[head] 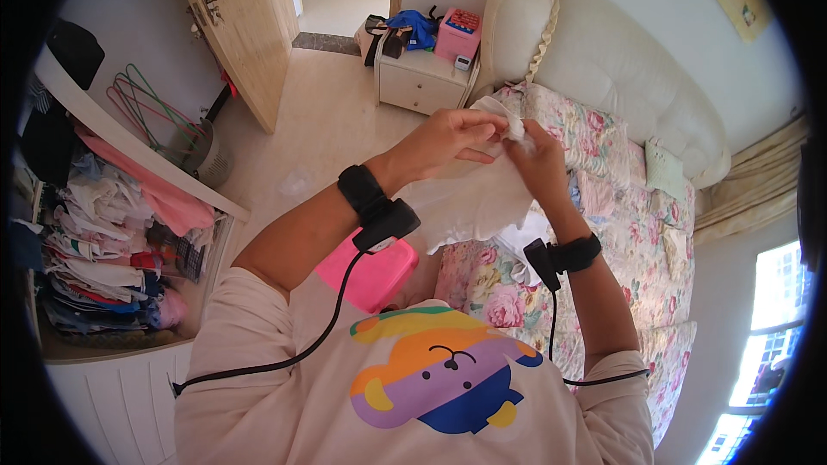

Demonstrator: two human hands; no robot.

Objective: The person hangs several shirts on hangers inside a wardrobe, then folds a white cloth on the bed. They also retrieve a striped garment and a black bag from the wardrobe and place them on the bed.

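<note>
A thin, sheer white garment (475, 197) hangs in front of me, its lower edge near the bed. My right hand (539, 158) grips its bunched upper part between thumb and fingers. At the same gathered spot, my left hand (452, 142) pinches the cloth with thumb and forefinger, while its lower fingers stay apart. Behind the hanging fabric, a crumpled white cloth (526, 239) lies on the floral bedding (504, 300). On the floor below my left forearm is a bright pink plastic stool or container (381, 278), partly covered by the arm.
An open wardrobe at left holds stacked clothes (97, 252). Hangers (152, 119) stick out of a basket (213, 155) near the open wooden door (239, 26). A nightstand (420, 87) carries a pink box (457, 39). Folded clothing (594, 194) lies on the bed by the padded headboard (620, 58).
</note>
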